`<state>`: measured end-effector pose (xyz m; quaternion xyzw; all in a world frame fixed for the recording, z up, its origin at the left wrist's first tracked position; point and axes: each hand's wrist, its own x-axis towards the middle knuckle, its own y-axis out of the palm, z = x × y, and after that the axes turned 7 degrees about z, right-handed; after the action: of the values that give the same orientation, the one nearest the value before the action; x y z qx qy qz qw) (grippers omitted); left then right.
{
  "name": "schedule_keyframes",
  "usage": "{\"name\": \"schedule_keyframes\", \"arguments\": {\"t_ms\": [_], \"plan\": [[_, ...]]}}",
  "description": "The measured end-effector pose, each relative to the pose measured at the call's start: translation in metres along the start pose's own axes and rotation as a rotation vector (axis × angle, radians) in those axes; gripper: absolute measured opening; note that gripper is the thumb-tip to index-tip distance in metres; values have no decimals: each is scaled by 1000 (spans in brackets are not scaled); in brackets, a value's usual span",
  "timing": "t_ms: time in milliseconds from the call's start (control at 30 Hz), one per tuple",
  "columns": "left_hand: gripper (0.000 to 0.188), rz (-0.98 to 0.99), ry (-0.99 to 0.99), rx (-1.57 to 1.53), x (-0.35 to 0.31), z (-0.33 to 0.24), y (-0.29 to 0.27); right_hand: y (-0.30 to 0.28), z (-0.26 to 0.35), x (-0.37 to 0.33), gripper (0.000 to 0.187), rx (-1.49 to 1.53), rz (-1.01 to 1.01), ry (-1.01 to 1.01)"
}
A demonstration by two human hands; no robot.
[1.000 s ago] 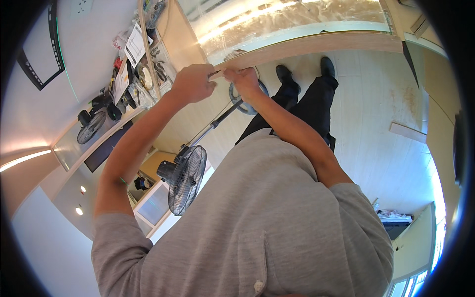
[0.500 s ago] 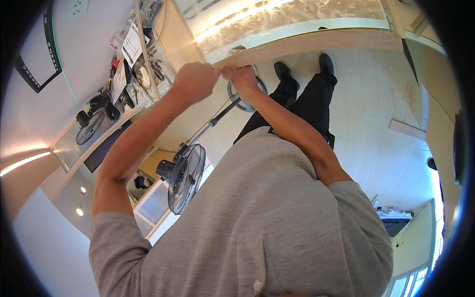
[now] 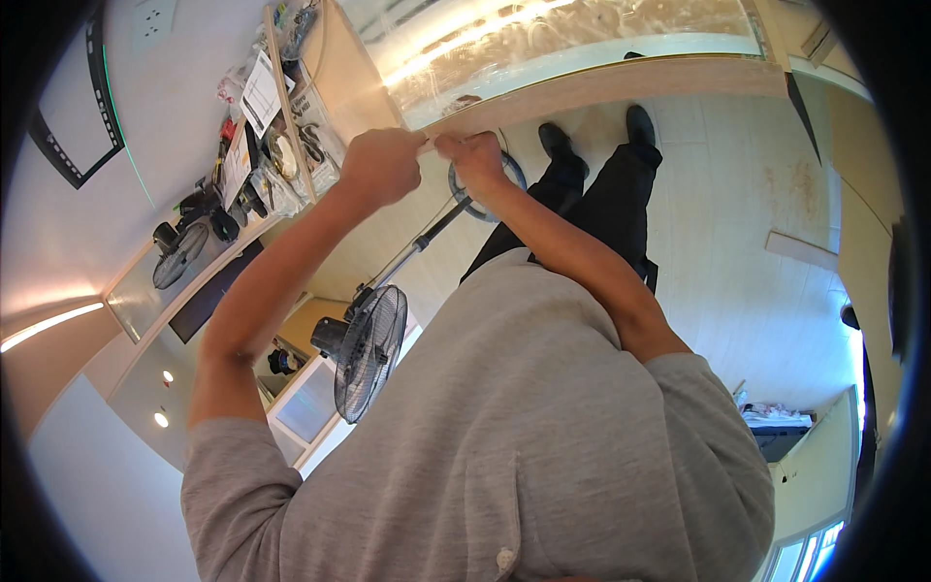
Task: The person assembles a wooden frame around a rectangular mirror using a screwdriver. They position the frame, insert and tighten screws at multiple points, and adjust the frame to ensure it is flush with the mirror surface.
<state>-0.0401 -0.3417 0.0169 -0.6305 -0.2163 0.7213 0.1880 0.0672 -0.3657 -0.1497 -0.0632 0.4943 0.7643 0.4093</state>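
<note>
My left hand (image 3: 383,167) and right hand (image 3: 473,163) curl beside the edging (image 3: 621,83); I cannot tell what they grip. It looks stiff, best pinched across its thickness.

Worktop (image 3: 630,81): far side, running left to right, its near edge by the hands.
Glass sheet (image 3: 582,44): behind that edge.
Left hand (image 3: 381,167): near the edge's left end, just left of the right hand (image 3: 475,163).
Standing fan (image 3: 370,351): head between left arm and torso, base partly behind the right hand and wrist.
Shelf (image 3: 281,107): left of the left hand, papers (image 3: 260,94) on it.
Second fan (image 3: 179,257): left, nearer than the papers.
Shoes (image 3: 640,126): on the floor (image 3: 718,223), right of the hands.
Wood strip (image 3: 801,250): floor, far right of the legs.
Box (image 3: 779,442): near right, things on top.
</note>
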Motion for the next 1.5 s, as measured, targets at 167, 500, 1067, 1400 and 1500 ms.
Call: {"name": "schedule_keyframes", "arguments": {"t_ms": [167,500,1067,1400,1500], "plan": [[35,-65,78,78,-6,-1,-1,1,2,-2,16,91,1,-79],[31,55,-213,-486,2,6,0,-2,-2,1,16,12,12,-13],[36,5,-159,-717,2,11,-3,0,0,-3,20,5,1,-39],[28,-246,130,-318,-11,4,1,-1,-2,1,19,-70,-16,-1],[27,187,-517,-1295,-9,8,2,-1,-3,-8,19,-41,-9,-17]]}}
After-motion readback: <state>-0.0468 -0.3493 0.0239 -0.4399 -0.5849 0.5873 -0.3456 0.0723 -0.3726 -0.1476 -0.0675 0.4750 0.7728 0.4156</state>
